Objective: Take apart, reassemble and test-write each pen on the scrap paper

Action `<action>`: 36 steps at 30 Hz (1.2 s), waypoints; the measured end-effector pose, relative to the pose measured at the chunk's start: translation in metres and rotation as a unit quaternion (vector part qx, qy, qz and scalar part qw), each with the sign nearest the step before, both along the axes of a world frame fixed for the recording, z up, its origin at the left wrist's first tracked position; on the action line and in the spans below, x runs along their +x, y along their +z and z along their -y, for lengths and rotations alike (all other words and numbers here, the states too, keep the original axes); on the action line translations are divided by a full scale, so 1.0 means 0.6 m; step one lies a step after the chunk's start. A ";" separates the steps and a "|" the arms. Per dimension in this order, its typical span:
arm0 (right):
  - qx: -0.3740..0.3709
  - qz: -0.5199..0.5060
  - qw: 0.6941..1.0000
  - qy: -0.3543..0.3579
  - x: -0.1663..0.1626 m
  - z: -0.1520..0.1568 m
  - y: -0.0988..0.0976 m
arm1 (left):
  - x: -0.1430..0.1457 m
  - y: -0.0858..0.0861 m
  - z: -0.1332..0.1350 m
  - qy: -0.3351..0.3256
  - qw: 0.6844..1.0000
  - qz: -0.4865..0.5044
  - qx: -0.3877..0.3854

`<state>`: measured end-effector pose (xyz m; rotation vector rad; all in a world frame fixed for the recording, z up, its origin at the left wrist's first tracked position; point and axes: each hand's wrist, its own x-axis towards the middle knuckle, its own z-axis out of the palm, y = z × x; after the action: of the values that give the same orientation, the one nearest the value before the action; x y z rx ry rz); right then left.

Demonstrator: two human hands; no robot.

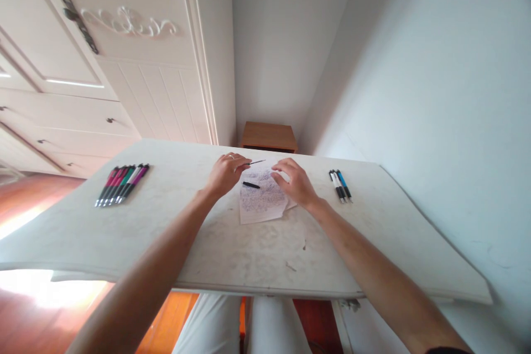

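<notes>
One thin stick (pixel 258 162) was pinched by your left hand (pixel 227 173), probably for fine control, while your right hand (pixel 297 182) held its fingers apart.

This looks like a room in a home. Beyond the far left corner of the desk (pixel 120 243) stands a pale wardrobe (pixel 157 99) with panelled doors, a raised scroll ornament (pixel 126 25) and a decorative dark metal handle (pixel 70 14); drawers (pixel 66 116) with small knobs sit lower down. Past the far edge is a small wooden cabinet (pixel 269 133), tucked between the wardrobe and a plain, pale wall (pixel 435 94), which runs along the right edge. Reddish floorboards (pixel 29 191), brightly lit in patches, show beside the left edge and below the near one.
</notes>
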<state>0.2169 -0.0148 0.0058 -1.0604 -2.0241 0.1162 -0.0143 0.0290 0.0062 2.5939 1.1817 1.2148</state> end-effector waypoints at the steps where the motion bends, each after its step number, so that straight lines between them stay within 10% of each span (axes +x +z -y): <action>1: -0.004 0.036 0.999 0.007 -0.006 0.003 -0.004 | 0.001 0.000 0.000 0.000 1.000 0.000 -0.003; 19: -0.044 0.149 0.988 -0.012 -0.046 0.006 -0.024 | 0.004 -0.004 0.001 0.014 1.000 -0.003 -0.006; 28: -0.051 -0.062 0.997 0.001 -0.003 -0.003 0.011 | -0.002 -0.006 -0.005 0.048 0.998 -0.017 -0.031; 36: -0.134 -0.353 0.924 -0.068 0.050 -0.031 0.031 | 0.000 0.001 0.001 0.076 0.995 -0.049 -0.051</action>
<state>0.2471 0.0035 0.0244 -1.1158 -1.2977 0.6254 -0.0144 0.0284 0.0068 2.5564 1.4420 1.0304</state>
